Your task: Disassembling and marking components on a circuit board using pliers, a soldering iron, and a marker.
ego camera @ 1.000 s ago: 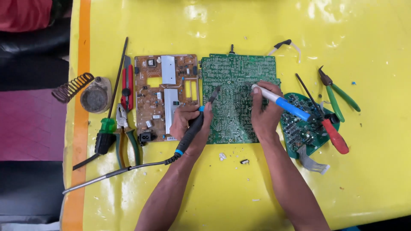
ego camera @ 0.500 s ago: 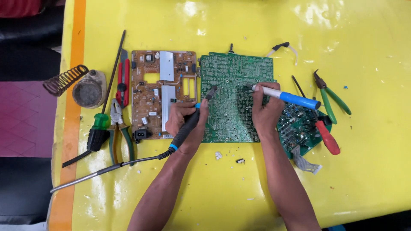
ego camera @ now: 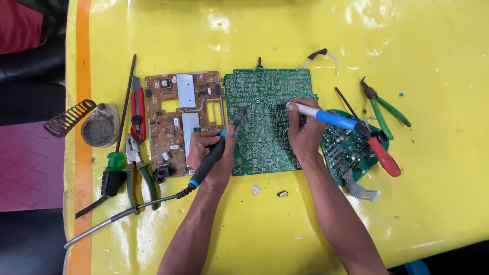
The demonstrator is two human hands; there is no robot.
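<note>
**Two tools over a green circuit board**

The yellow counter (ego camera: pixel 433 203) carries everything. At its middle lies the large green circuit board (ego camera: pixel 265 122), flat, solder side up. It looks stiff, thin and light, likely brittle at its joints and traces; I judge it best taken by its bare edges, never by the dotted face. Both hands rest on it: the left at its left edge, the right on its right half.

Touching its left edge is a brown circuit board (ego camera: pixel 175 122) with white blocks, and under the right hand's tool lies a smaller round green board (ego camera: pixel 351 150) with a grey ribbon cable.

The left hand (ego camera: pixel 211 155) is clenched around the dark handle of a soldering iron (ego camera: pixel 216 153), tip angled up onto the green board's left part, cord trailing down-left. It is rigid and probably hot at the tip, so the grip sits well back on the handle.

The right hand (ego camera: pixel 305 132) pinches a white-and-blue desoldering pump (ego camera: pixel 321 114) near its nozzle, which touches the board's upper right area. It seems light, smooth plastic.

To the left lie pliers (ego camera: pixel 140 170) and a green-handled screwdriver (ego camera: pixel 116 163); to the right, a red-handled screwdriver (ego camera: pixel 382 155) and green-handled cutters (ego camera: pixel 384 109).
</note>
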